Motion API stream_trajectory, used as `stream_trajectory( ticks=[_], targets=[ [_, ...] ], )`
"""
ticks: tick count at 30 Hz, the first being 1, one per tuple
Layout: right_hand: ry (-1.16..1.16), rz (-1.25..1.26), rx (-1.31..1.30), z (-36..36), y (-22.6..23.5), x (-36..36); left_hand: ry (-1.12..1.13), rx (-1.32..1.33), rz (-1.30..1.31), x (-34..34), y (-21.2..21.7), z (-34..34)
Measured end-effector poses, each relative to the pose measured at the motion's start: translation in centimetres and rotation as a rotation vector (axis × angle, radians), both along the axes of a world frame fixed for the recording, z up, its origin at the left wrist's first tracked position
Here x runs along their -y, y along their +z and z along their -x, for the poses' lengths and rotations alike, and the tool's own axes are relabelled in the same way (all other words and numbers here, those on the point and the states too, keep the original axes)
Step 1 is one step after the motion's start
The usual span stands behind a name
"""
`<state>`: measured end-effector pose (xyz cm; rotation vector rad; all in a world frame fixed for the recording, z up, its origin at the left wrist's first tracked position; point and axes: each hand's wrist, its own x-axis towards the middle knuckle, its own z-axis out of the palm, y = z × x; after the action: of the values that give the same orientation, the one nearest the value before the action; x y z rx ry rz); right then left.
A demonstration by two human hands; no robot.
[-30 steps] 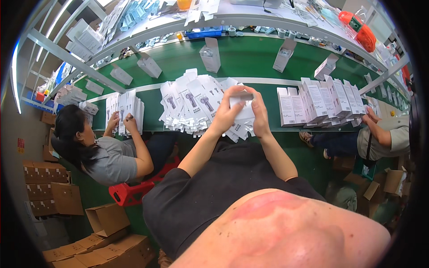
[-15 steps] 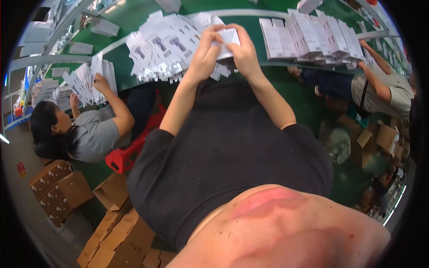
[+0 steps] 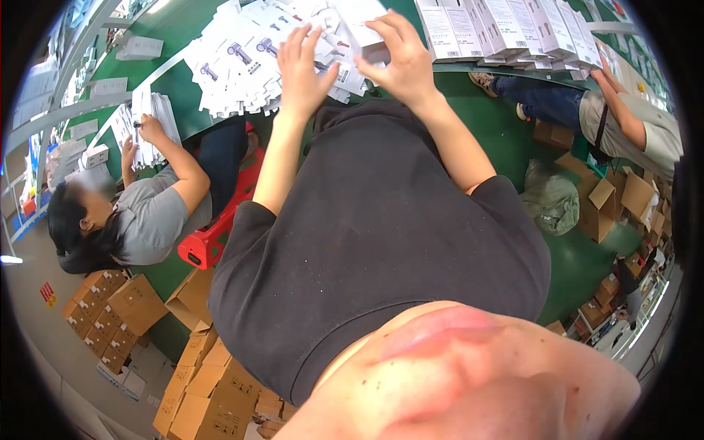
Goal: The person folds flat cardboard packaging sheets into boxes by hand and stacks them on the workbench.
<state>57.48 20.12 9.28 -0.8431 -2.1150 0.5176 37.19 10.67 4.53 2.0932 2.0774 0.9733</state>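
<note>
My left hand is open, its fingers spread over the near right part of a pile of flat white cartons printed with pictures of a device. No carton is gripped in it. My right hand is also open, with thumb and fingers spread wide. Its fingertips overlap the right edge of a formed white carton beyond the pile's right side; whether they touch it I cannot tell. The carton's far end runs out of the picture.
Filled-out white cartons stand in rows on the green table to the right. At left a co-worker handles flat cartons beside a red chair; another person stands at right. Brown boxes lie behind me.
My hands have come apart from the white carton's end, where both had been folding or pressing it. My left hand has moved left over the pile, and the fingers of both have spread.
</note>
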Motion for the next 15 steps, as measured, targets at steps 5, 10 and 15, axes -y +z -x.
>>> stream_trajectory(
  ticks=[5,10,15],
  targets=[
    [-0.252,-0.106,0.185,-4.9,-12.7,-4.3,0.183,-0.307,0.232,2.6,-4.6,4.0],
    [-0.323,-0.051,0.474,-5.8,-15.4,-4.4,0.145,-0.241,0.316,2.8,-4.5,5.3],
    [-0.102,-0.055,0.272,-1.3,-9.7,-2.2,0.16,-0.184,0.11,3.1,4.3,1.6]
  ],
)
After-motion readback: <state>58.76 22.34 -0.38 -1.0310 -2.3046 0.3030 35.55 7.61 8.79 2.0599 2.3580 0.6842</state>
